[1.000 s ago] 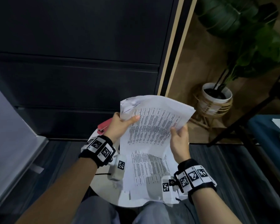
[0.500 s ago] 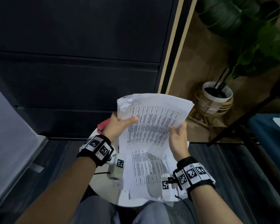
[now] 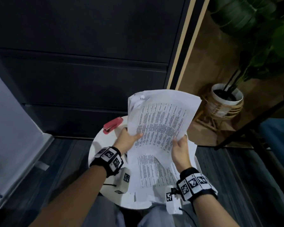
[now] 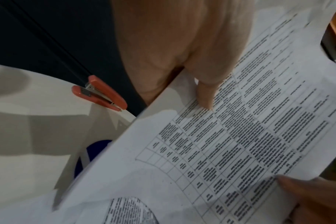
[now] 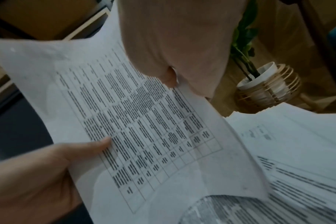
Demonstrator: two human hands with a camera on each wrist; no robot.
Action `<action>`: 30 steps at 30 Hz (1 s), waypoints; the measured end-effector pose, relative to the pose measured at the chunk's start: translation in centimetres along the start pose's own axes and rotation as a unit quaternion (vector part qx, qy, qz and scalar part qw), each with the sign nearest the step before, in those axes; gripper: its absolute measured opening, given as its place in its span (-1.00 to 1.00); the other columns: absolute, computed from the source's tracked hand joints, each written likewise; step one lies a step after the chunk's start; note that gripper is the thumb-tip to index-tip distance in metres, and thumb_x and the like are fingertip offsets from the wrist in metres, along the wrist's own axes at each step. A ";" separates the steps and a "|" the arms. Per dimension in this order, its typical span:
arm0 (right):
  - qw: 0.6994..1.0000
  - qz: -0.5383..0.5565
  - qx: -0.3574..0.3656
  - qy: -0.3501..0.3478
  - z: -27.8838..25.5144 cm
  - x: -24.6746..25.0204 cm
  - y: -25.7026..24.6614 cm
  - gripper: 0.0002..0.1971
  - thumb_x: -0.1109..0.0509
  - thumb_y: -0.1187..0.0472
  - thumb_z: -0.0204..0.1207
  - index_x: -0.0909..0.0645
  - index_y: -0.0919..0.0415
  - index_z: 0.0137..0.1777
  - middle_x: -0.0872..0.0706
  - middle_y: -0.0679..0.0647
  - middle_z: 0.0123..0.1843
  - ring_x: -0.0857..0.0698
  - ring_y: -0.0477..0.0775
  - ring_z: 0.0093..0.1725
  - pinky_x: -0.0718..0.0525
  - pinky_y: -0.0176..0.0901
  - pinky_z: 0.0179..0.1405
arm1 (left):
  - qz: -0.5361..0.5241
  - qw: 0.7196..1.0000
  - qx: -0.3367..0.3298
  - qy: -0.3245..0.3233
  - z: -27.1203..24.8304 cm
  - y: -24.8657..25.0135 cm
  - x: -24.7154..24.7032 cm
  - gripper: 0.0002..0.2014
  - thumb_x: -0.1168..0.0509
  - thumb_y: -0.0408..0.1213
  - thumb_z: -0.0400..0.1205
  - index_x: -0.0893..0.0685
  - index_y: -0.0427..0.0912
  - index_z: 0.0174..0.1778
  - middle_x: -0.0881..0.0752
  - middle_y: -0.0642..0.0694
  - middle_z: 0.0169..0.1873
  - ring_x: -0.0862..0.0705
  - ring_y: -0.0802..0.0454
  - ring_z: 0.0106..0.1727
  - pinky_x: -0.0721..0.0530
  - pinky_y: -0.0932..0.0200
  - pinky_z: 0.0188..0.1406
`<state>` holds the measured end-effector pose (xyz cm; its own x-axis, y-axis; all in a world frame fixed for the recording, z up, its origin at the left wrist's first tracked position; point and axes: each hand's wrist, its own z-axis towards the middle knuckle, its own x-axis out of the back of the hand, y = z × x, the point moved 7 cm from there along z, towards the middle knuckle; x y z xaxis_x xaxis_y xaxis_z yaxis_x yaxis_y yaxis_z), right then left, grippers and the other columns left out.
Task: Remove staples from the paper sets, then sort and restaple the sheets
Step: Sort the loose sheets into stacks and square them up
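Observation:
A set of printed sheets [image 3: 161, 118] with a table of text is held up above the small round white table [image 3: 103, 141]. My left hand [image 3: 128, 141] grips its left edge, thumb [image 4: 205, 97] on the print. My right hand [image 3: 180, 149] pinches the lower right edge, thumb [image 5: 169, 78] on top. The top left corner [image 3: 142, 97] of the set is crumpled. More printed sheets [image 3: 154, 174] lie spread on the table beneath. A red stapler [image 3: 112, 125] lies at the table's far left edge, also seen in the left wrist view [image 4: 100, 94].
A dark cabinet front [image 3: 88, 63] stands right behind the table. A potted plant in a wicker stand [image 3: 225, 102] is on the floor at the right. A black metal frame [image 3: 252, 125] and a blue seat [image 3: 279, 135] stand further right.
Both hands have slid down toward the lower edge of the held set, and the sheets now stand higher and more upright. The stapler, earlier half hidden by the left hand, now shows fully.

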<state>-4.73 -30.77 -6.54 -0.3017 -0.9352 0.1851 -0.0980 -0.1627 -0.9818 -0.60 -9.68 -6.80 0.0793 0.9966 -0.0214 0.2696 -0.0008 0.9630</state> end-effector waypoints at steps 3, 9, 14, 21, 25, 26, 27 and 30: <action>1.000 -0.018 0.009 -0.007 0.0 -0.8 -1.2 -0.80 -0.01 0.42 0.72 -0.35 0.17 0.22 -0.58 -0.07 0.12 -0.60 0.05 0.20 -0.58 0.03 0.30 | 0.012 1.000 0.000 0.027 0.0 -0.7 1.4 -0.73 -0.50 -0.12 0.49 -0.56 0.15 0.01 -0.70 0.05 0.19 -0.64 0.00 0.29 -0.49 -0.10 0.41; 0.997 -0.037 0.034 -0.063 -0.7 -4.4 -3.6 -0.88 -0.05 0.31 0.75 -0.39 0.24 0.17 -0.52 -0.01 -0.19 -0.51 -0.02 -0.25 -0.49 -0.32 -0.35 | 0.052 0.995 -0.035 0.082 -2.1 1.7 7.5 -0.73 -0.34 -0.40 0.62 -0.67 -0.20 0.25 -0.76 -0.04 0.05 -0.73 0.01 0.08 -0.67 0.13 0.06; 0.980 -0.143 -0.051 -0.131 -1.6 -8.1 1.3 -0.69 -0.20 0.26 0.71 -0.37 0.31 0.40 -0.61 0.24 0.17 -0.64 0.09 -0.08 -0.67 -0.25 -0.02 | 0.164 0.977 0.039 0.127 -3.9 -2.5 15.1 -0.88 -0.31 -0.51 0.61 -0.66 -0.23 -0.02 -0.67 -0.15 -0.09 -0.62 -0.06 -0.02 -0.58 -0.04 -0.02; 0.921 -0.342 -0.013 -0.184 -1.1 -12.5 3.9 -0.55 -0.26 0.28 0.65 -0.34 0.27 0.52 -0.47 0.28 0.43 -0.48 0.28 0.42 -0.50 0.13 0.40 | 0.237 0.944 0.186 0.131 -5.3 -7.9 22.0 -0.72 -0.40 -0.44 0.59 -0.50 -0.36 -0.42 -0.44 -0.14 -0.45 -0.38 -0.02 -0.46 -0.32 0.17 -0.33; 0.865 -0.451 0.056 -0.212 1.0 -16.7 1.5 -0.47 -0.24 0.32 0.63 -0.25 0.21 0.59 -0.39 0.22 0.51 -0.39 0.25 0.49 -0.47 0.14 0.42 | 0.196 0.951 0.206 0.125 -4.5 -8.4 22.8 -0.52 -0.44 -0.47 0.53 -0.49 -0.57 0.32 -0.57 -0.23 0.24 -0.54 -0.26 0.29 -0.48 0.01 0.22; 0.852 -0.469 0.084 -0.216 1.5 -18.0 1.0 -0.46 -0.24 0.32 0.63 -0.24 0.22 0.60 -0.38 0.23 0.51 -0.38 0.26 0.49 -0.49 0.13 0.39 | 0.190 0.953 0.208 0.115 -4.1 -8.6 23.0 -0.51 -0.45 -0.48 0.52 -0.49 -0.56 0.34 -0.58 -0.27 0.28 -0.52 -0.28 0.35 -0.46 -0.03 0.30; 0.839 -0.484 0.108 -0.222 1.9 -19.3 0.5 -0.46 -0.22 0.33 0.63 -0.22 0.23 0.60 -0.38 0.24 0.52 -0.38 0.27 0.50 -0.50 0.12 0.36 | 0.178 0.955 0.212 0.107 -3.9 -8.8 23.1 -0.53 -0.43 -0.49 0.53 -0.51 -0.55 0.33 -0.60 -0.29 0.25 -0.53 -0.29 0.36 -0.45 -0.04 0.32; 0.809 -0.513 0.144 -0.247 2.9 -22.8 -0.2 -0.39 -0.21 0.40 0.57 -0.17 0.28 0.63 -0.35 0.28 0.53 -0.39 0.29 0.49 -0.50 0.11 0.34 | 0.145 0.959 0.217 0.109 -3.1 -9.6 24.4 -0.61 -0.42 -0.54 0.52 -0.60 -0.47 0.28 -0.65 -0.34 0.22 -0.57 -0.29 0.33 -0.47 -0.13 0.38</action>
<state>4.89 -10.29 -10.69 0.2217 -0.2612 0.9395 0.1896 -0.9335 -0.3043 -4.22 14.89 -15.70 0.0219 0.9432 0.3316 0.6450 -0.2667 0.7161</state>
